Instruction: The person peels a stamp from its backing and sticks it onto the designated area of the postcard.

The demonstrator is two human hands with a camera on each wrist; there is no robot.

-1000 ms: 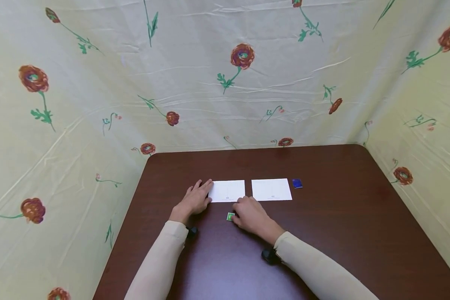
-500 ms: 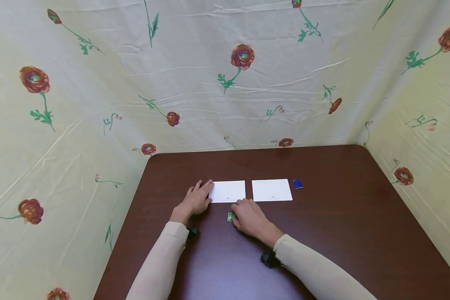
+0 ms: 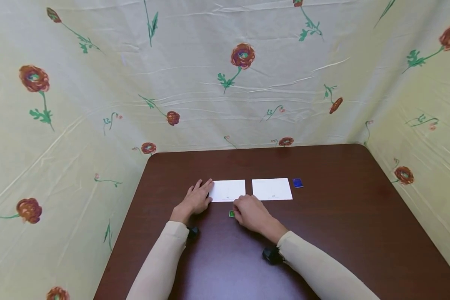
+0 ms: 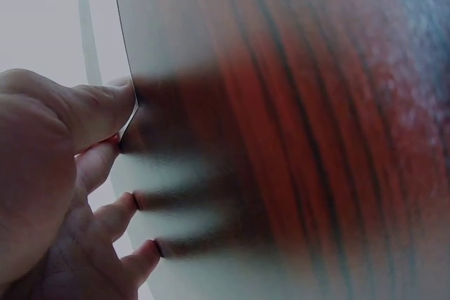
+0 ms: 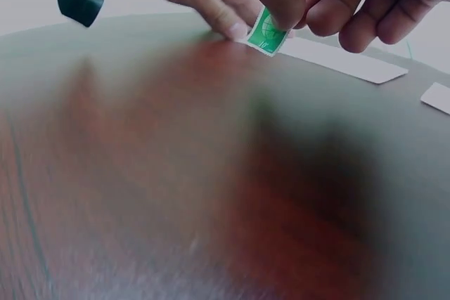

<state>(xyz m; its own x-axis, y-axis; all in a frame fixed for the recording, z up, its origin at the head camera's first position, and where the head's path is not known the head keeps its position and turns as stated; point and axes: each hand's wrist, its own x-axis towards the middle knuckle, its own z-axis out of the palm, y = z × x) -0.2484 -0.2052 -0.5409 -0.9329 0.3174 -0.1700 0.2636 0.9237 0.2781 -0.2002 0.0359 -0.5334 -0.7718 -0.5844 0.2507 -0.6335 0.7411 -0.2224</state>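
Observation:
My left hand (image 3: 193,201) rests flat on the table, its fingers extended at the left edge of a white card (image 3: 229,191). In the left wrist view the thumb and fingertips (image 4: 121,95) touch the tabletop and the card's edge. My right hand (image 3: 253,213) is just below that card and pinches a small green postage stamp (image 5: 267,34) between thumb and index finger. The stamp is tilted up off the table in the right wrist view, with its upper part hidden by the fingers. A second white card (image 3: 271,189) lies to the right of the first.
A small dark blue square (image 3: 298,183) lies right of the second card. All of it is on a brown wooden table (image 3: 330,233). A flower-patterned cloth (image 3: 195,83) hangs behind the table and at both sides.
The right hand has taken the green stamp up from the table between its fingertips and moved slightly away from me. My left hand and both cards have stayed put.

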